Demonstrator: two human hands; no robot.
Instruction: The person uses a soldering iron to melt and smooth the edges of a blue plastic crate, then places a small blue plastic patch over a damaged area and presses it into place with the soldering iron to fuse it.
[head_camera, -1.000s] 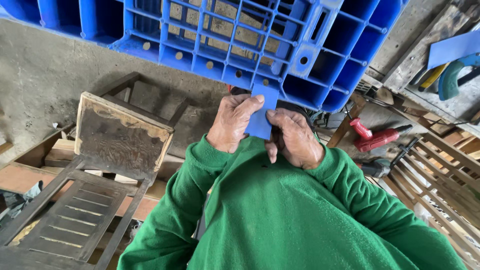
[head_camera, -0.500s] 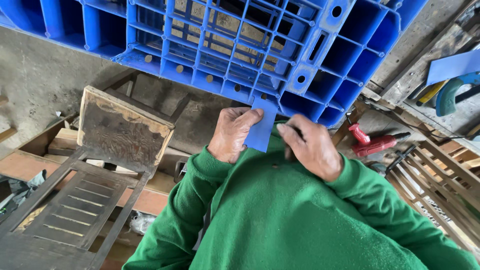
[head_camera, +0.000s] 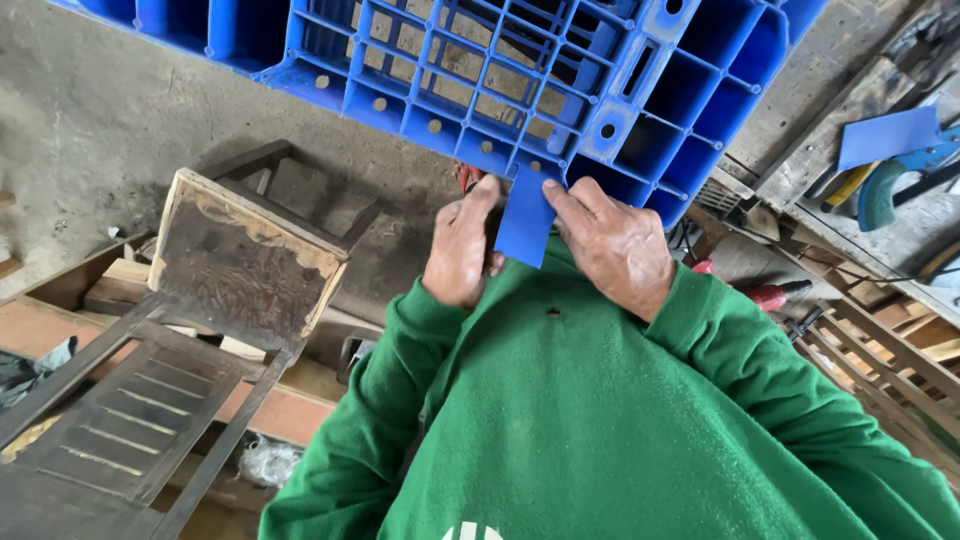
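Note:
A small flat blue plastic piece (head_camera: 525, 222) is held between both hands against the near edge of a big blue plastic pallet (head_camera: 480, 70) with a grid of open cells. My left hand (head_camera: 460, 245) grips the piece's left side. My right hand (head_camera: 612, 240) pinches its right side with fingertips at the pallet's edge. Both arms wear green sleeves (head_camera: 600, 420). The bottom of the piece rests against the green sweater.
A worn wooden stool (head_camera: 250, 255) stands at left beside a dark slatted chair (head_camera: 110, 420). A red tool (head_camera: 765, 293) lies right of my arm. A bench at upper right holds a blue sheet (head_camera: 885, 135) and a handled tool (head_camera: 880, 190). Wooden slats (head_camera: 880, 350) lean at right.
The view has tilted down a little, so the pallet edge sits lower. My right hand has risen from beside the piece to pinch its upper right edge at the pallet.

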